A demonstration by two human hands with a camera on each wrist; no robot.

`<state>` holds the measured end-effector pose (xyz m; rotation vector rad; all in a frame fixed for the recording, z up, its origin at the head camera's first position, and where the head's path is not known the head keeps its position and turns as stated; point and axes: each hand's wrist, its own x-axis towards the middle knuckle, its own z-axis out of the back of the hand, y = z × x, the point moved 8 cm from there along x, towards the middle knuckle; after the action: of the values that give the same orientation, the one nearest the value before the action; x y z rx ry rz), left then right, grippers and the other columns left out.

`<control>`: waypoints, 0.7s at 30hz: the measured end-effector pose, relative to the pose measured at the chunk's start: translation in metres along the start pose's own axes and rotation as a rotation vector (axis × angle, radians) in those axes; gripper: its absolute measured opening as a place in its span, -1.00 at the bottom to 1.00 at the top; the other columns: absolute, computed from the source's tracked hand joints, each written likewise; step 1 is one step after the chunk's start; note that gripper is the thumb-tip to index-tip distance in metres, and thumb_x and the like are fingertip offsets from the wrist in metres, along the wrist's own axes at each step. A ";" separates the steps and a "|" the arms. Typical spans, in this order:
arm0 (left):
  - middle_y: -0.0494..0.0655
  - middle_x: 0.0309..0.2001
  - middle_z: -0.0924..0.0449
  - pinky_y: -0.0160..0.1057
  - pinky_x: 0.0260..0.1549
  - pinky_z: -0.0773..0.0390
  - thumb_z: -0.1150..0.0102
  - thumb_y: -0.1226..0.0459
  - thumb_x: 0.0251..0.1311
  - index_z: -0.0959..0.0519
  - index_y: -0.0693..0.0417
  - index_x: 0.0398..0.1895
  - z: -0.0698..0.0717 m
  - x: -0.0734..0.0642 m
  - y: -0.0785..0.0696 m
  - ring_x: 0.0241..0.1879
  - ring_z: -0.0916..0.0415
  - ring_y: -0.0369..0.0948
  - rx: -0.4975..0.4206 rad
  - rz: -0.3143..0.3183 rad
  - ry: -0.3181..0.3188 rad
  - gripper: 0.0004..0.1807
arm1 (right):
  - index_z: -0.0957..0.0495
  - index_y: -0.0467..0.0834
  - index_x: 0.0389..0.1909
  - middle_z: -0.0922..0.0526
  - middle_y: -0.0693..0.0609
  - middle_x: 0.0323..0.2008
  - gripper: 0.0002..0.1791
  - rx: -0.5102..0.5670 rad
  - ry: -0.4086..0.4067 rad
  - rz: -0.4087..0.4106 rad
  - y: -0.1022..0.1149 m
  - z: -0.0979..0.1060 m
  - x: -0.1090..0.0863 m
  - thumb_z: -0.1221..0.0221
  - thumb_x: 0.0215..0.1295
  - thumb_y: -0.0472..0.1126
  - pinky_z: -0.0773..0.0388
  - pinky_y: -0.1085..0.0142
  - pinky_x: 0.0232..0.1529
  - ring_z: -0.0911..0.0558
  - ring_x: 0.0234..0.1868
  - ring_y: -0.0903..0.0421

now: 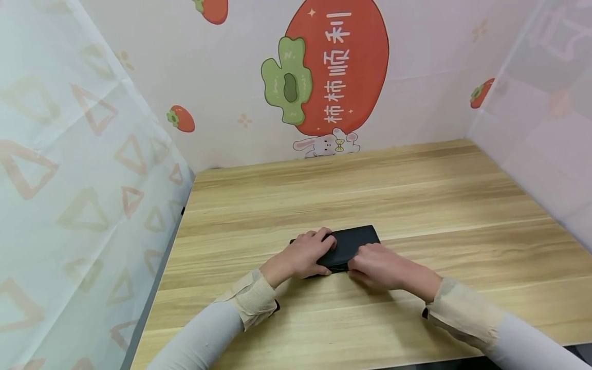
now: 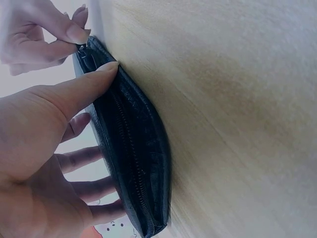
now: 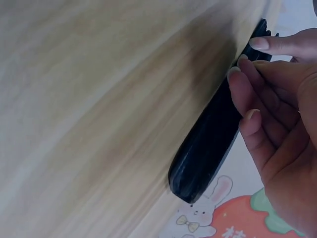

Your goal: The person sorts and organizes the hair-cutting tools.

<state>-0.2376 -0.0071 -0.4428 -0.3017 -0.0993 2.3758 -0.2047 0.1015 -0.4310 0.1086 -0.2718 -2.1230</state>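
A black leather zip wallet [image 1: 355, 243] lies on the wooden table in front of the person. My left hand [image 1: 306, 254] holds its left part, fingers spread over the top and thumb on the near edge. In the left wrist view the zipper [image 2: 132, 161] runs along that edge, its teeth parted beside the thumb, with dark lining showing. My right hand [image 1: 378, 265] is at the near right of the wallet; its thumb and index finger pinch the zipper pull [image 2: 82, 48], mostly hidden by the fingertips. The right wrist view shows the wallet's smooth rounded end [image 3: 188, 183] beyond the curled fingers.
The wooden table [image 1: 439, 200] stretches out around the wallet on all sides. A printed backdrop [image 1: 231, 77] with persimmons and a rabbit stands behind it. Patterned cloth sheets rise at the left [image 1: 83, 169] and right [image 1: 536, 128].
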 end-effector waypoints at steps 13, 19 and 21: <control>0.01 0.49 -0.15 0.10 0.30 -0.39 -0.33 -0.08 0.30 -0.39 -0.09 0.32 0.000 -0.005 -0.007 0.43 -0.23 0.04 0.021 -0.018 -0.026 -0.38 | -0.57 0.05 -0.55 -0.37 0.30 -0.66 -0.72 0.051 -0.014 -0.048 -0.001 -0.003 -0.003 -0.26 0.40 -0.23 -0.34 0.39 -0.54 -0.34 -0.64 0.35; -0.11 0.21 -0.42 -0.06 0.13 -0.48 -0.36 -0.01 0.31 -0.52 -0.12 0.26 0.005 -0.004 -0.030 0.20 -0.34 -0.09 0.093 -0.115 -0.093 -0.50 | -0.47 0.13 -0.64 -0.30 0.33 -0.72 -0.63 0.050 -0.076 -0.078 0.000 0.000 -0.008 -0.28 0.38 -0.18 -0.29 0.41 -0.59 -0.29 -0.69 0.38; -0.19 0.03 -0.52 -0.15 -0.01 -0.50 -0.35 0.02 0.32 -0.59 -0.12 0.14 0.005 -0.002 -0.038 0.03 -0.41 -0.16 0.094 -0.152 -0.092 -0.61 | -0.44 0.15 -0.66 -0.28 0.34 -0.73 -0.60 0.065 -0.101 -0.092 0.000 0.002 -0.009 -0.29 0.36 -0.18 -0.27 0.42 -0.61 -0.27 -0.70 0.39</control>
<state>-0.2120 0.0200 -0.4317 -0.1355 -0.0517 2.2354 -0.2004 0.1092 -0.4294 0.0532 -0.4024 -2.2152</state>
